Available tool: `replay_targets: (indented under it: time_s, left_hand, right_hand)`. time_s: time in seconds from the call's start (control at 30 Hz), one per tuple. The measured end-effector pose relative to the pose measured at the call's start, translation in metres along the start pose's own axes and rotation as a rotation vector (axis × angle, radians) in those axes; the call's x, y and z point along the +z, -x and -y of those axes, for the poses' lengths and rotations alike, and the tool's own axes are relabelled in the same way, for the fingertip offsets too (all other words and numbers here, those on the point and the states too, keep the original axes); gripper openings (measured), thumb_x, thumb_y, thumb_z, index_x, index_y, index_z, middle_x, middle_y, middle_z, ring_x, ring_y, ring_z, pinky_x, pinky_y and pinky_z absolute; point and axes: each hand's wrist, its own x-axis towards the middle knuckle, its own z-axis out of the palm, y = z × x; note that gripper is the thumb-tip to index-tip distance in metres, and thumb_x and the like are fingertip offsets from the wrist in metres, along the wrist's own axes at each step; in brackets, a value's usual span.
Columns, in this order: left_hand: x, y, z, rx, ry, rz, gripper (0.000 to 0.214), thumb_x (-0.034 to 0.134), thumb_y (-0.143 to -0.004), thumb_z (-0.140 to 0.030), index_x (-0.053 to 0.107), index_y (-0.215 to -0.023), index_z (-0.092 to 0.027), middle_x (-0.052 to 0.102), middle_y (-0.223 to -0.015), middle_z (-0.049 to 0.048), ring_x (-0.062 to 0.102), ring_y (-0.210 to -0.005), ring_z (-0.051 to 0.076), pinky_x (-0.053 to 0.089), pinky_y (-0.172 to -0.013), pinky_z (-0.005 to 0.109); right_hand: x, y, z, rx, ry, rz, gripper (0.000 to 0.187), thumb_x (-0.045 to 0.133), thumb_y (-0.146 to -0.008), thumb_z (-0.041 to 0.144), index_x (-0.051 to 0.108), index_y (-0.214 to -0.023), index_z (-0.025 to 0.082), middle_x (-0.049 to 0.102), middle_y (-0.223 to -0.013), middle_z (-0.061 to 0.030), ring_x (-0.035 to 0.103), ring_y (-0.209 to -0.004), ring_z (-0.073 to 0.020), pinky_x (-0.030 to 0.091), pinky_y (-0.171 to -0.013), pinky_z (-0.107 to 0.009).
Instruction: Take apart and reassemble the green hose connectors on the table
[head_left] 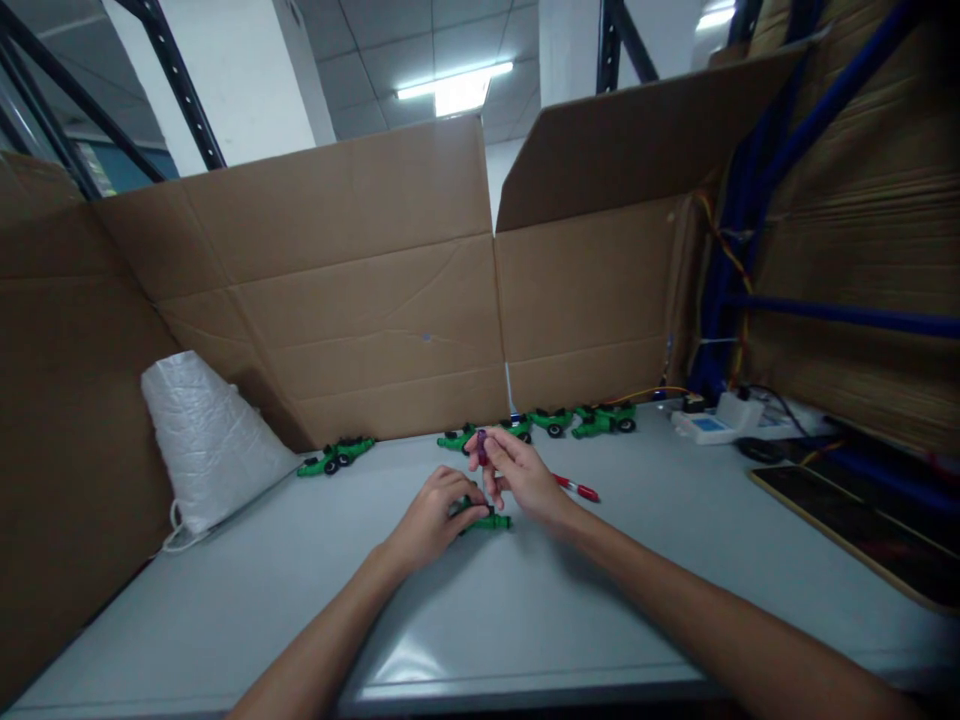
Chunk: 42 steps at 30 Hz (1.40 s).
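In front of me, my left hand [439, 510] is closed on a green toy car [495, 521] low over the table, its fingers covering much of the body. Just above it, my right hand [517, 470] pinches a small screwdriver [481, 445] by its dark purple handle. The thin shaft points down towards the toy car; whether its tip touches is hidden by fingers. A red pen [577, 488] lies on the table beside my right wrist.
Several green toy vehicles [600, 420] line the table's back edge, with more green toy vehicles [337, 456] at the left. A silvery padded bag [210, 440] leans at far left. Cardboard walls [360, 330] enclose the back. A power strip [705, 427] and dark panel [862, 530] lie right.
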Motion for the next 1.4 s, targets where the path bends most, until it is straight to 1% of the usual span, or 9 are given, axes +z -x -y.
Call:
replay_targets:
  time_s: [0.17,0.4,0.6,0.67,0.77,0.9,1.13,1.27,1.4]
  left_hand:
    - [0.000,0.001,-0.002,-0.003,-0.015,-0.001,0.021,0.062,-0.102,-0.040,0.074,-0.099,-0.023,0.074,-0.104,0.0071,0.060,-0.106,0.025,0.044,-0.100,0.038]
    - [0.000,0.001,-0.001,-0.007,-0.020,0.006,0.018,0.063,-0.102,-0.037,0.075,-0.103,-0.023,0.073,-0.104,0.0070,0.059,-0.107,0.025,0.043,-0.102,0.039]
    - [0.001,0.001,-0.002,-0.016,0.013,-0.008,0.016,0.066,-0.101,-0.036,0.073,-0.098,-0.022,0.074,-0.103,0.0067,0.058,-0.107,0.024,0.043,-0.102,0.038]
    - [0.001,0.001,-0.003,-0.024,0.016,-0.009,0.015,0.067,-0.100,-0.035,0.072,-0.097,-0.022,0.074,-0.103,0.0067,0.058,-0.107,0.024,0.044,-0.102,0.038]
    - [0.001,0.001,-0.003,-0.021,0.014,-0.006,0.016,0.065,-0.101,-0.035,0.073,-0.098,-0.021,0.074,-0.102,0.0067,0.058,-0.109,0.025,0.044,-0.103,0.039]
    - [-0.001,0.001,-0.002,-0.005,-0.010,-0.009,0.018,0.062,-0.103,-0.036,0.074,-0.098,-0.022,0.074,-0.101,0.0063,0.058,-0.108,0.024,0.043,-0.103,0.039]
    - [-0.002,0.002,0.000,0.018,-0.067,0.001,0.013,0.062,-0.104,-0.033,0.070,-0.103,-0.022,0.073,-0.106,0.0057,0.057,-0.106,0.024,0.044,-0.101,0.039]
    - [0.000,0.003,0.000,0.023,-0.100,0.004,0.016,0.058,-0.106,-0.034,0.067,-0.101,-0.021,0.071,-0.102,0.0063,0.056,-0.103,0.024,0.045,-0.097,0.038]
    - [0.002,0.002,-0.001,0.031,-0.130,0.006,0.016,0.056,-0.106,-0.032,0.063,-0.100,-0.020,0.069,-0.102,0.0069,0.056,-0.102,0.024,0.045,-0.097,0.039]
  right_hand:
    - [0.001,0.001,-0.005,0.029,-0.047,-0.014,0.052,0.074,-0.086,0.066,0.046,-0.104,0.025,0.068,-0.083,0.0038,0.051,-0.043,-0.0076,0.042,-0.038,-0.020]
    - [0.002,0.001,0.001,0.060,-0.080,-0.017,0.051,0.059,-0.093,0.071,0.057,-0.096,0.020,0.063,-0.086,0.0008,0.047,-0.046,-0.0059,0.040,-0.037,-0.019]
    - [0.002,0.002,-0.001,0.059,-0.036,-0.024,0.054,0.075,-0.083,0.068,0.051,-0.100,0.023,0.066,-0.082,0.0033,0.041,-0.039,-0.0042,0.031,-0.033,-0.018]
    - [0.002,0.001,-0.002,0.065,-0.027,-0.016,0.052,0.071,-0.086,0.069,0.052,-0.098,0.022,0.066,-0.078,0.0036,0.039,-0.038,-0.0038,0.029,-0.032,-0.017]
    - [0.003,0.001,-0.001,0.078,-0.044,-0.005,0.051,0.063,-0.091,0.071,0.057,-0.097,0.020,0.063,-0.078,0.0024,0.039,-0.039,-0.0036,0.030,-0.032,-0.016]
    - [0.004,0.000,0.001,0.063,-0.083,-0.010,0.051,0.064,-0.091,0.070,0.059,-0.100,0.020,0.062,-0.084,0.0013,0.045,-0.044,-0.0050,0.037,-0.034,-0.017]
    - [0.005,0.001,-0.008,0.027,-0.046,-0.005,0.046,0.072,-0.089,0.061,0.048,-0.102,0.024,0.066,-0.079,0.0050,0.044,-0.041,-0.0052,0.035,-0.035,-0.016]
    - [0.004,0.001,-0.007,0.021,-0.024,0.021,0.043,0.065,-0.094,0.063,0.053,-0.100,0.022,0.058,-0.069,0.0073,0.043,-0.042,-0.0058,0.038,-0.037,-0.017]
    - [0.002,-0.001,-0.006,0.009,-0.012,0.026,0.045,0.062,-0.095,0.065,0.059,-0.102,0.021,0.060,-0.078,0.0039,0.048,-0.046,-0.0063,0.041,-0.038,-0.018]
